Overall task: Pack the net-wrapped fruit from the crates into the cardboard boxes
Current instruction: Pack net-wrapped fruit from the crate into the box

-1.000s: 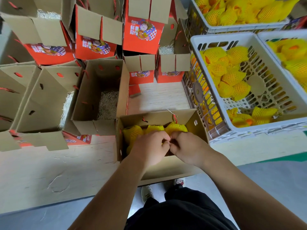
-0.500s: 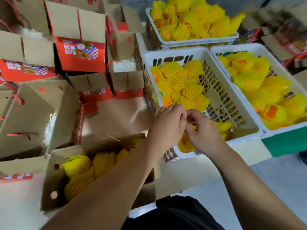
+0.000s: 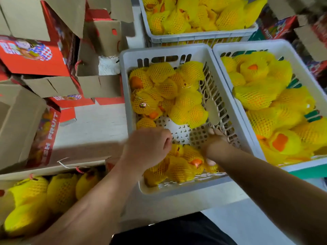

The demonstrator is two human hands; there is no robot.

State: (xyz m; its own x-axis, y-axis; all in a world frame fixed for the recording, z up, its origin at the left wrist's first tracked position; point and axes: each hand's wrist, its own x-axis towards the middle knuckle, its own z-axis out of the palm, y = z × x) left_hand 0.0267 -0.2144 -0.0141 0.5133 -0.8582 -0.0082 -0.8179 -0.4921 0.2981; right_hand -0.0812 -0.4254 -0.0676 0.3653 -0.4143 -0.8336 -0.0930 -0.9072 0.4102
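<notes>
Two hands over near crate (image 3: pixel 178 189): left hand (image 3: pixel 146 147) curled, contents unclear; right hand (image 3: pixel 215 145) grip hidden. Net-wrapped fruit (image 3: pixel 184 167) beneath looks soft-skinned, bruisable; cup underneath, avoid squeezing.

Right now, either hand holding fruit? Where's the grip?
Cannot tell for certain. Both the left hand and the right hand reach down among the net-wrapped fruit at the near end of the middle crate; their fingertips are hidden.

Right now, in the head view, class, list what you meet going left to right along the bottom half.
Packed box → left hand → middle crate → right hand → right crate.
</notes>
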